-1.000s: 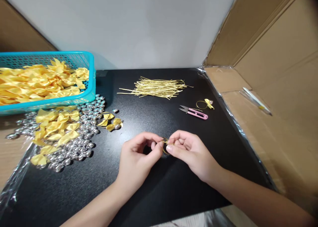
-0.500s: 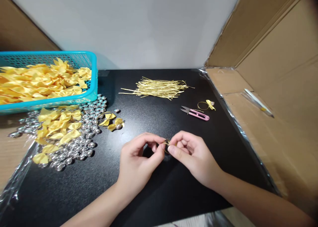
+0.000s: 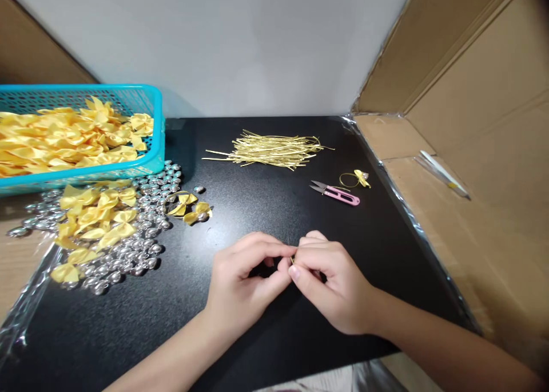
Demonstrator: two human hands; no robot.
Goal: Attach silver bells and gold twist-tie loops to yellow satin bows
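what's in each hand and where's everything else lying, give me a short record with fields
left hand: pinching a thin gold cord, mostly hidden
right hand: pinching the same cord
basket: turquoise, at left, holding yellow bows
silver beads: spread in front of the basket, more bows on top
gold strands: bundled at the back
pink snips: right of centre, blades apart

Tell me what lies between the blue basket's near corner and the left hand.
The head view shows silver beads, then two yellow bows, then black tabletop before the left hand.
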